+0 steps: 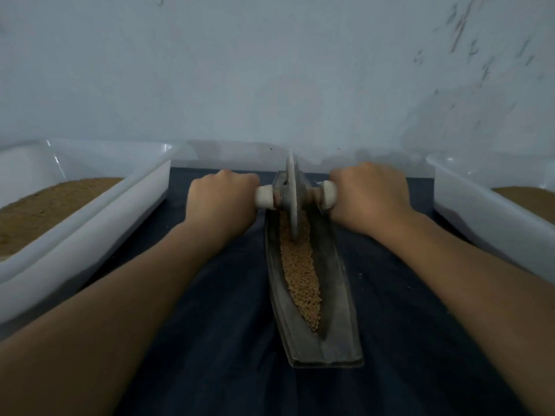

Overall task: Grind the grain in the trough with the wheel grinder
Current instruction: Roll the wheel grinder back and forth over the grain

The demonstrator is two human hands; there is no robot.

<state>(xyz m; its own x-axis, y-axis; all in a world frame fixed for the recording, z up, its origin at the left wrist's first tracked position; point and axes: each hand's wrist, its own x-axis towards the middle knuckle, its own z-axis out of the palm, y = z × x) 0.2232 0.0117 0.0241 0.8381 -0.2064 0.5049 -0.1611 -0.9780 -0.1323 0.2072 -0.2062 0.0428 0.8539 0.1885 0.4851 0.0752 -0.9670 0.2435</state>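
Trough (339,325): long, dark and boat-shaped, it lies near-to-far on a dark cloth (210,340) at mid scene, with a pale wall (270,70) behind. The left white bin (90,223) and right white bin (480,211) flank the cloth, each holding brown powder, probably ground product.

Both forearms reach in from the near edge. The left hand (222,202) is curled round the left end of the white handle (264,196), and the right hand (369,196) is wrapped round the right end. Both fists are closed on it, knuckles up.

The wheel (291,187) stands upright on the handle between the hands, at the far end of the trough. Its lower edge is down in the grain (300,271). The grain fills the groove from the wheel back to the near tip. The kernels look coarse and mostly whole, so grinding seems early on.

Step in hand: a rolling stroke, with the wheel at the far limit. The next move likely calls for pulling the wheel back toward the near tip with even downward push from both hands. The disc should stay vertical in the groove and stop before the pointed near end, so no grain spills onto the cloth.
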